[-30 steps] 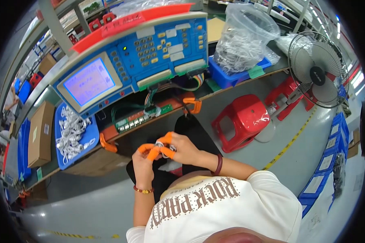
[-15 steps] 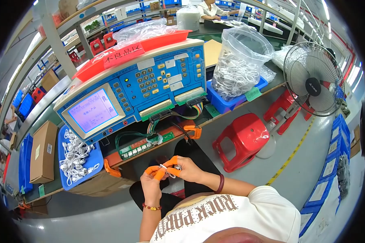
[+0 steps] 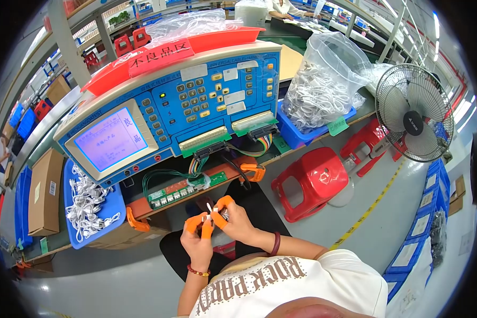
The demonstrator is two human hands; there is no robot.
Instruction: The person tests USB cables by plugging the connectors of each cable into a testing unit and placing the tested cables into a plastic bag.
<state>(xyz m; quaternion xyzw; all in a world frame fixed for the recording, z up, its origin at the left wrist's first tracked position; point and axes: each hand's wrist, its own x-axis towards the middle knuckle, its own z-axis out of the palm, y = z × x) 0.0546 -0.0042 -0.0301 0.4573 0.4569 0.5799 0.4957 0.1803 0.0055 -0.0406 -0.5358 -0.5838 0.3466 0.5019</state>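
Both my hands wear orange finger covers and meet above my lap, in front of the bench edge. My left hand (image 3: 197, 241) pinches one part of a short white cable (image 3: 209, 207). The fingers of my right hand (image 3: 236, 222) are closed on the same cable, whose white end sticks up between the hands. Most of it is hidden by my fingers. Just beyond is a green test board (image 3: 188, 192) with a row of metal sockets, wired to a blue cable tester (image 3: 196, 103) with a lit screen.
A blue tray (image 3: 114, 212) of white cables sits left, beside a cardboard box (image 3: 46, 193). To the right stand a clear bag of cables (image 3: 323, 90) in a blue bin (image 3: 297, 135), a red stool (image 3: 318, 177) and a fan (image 3: 413, 114). Another person (image 3: 283, 8) works at the back.
My hands have moved slightly up towards the test board, and the cable's white end now points upward between them. The camera view has shifted a little.
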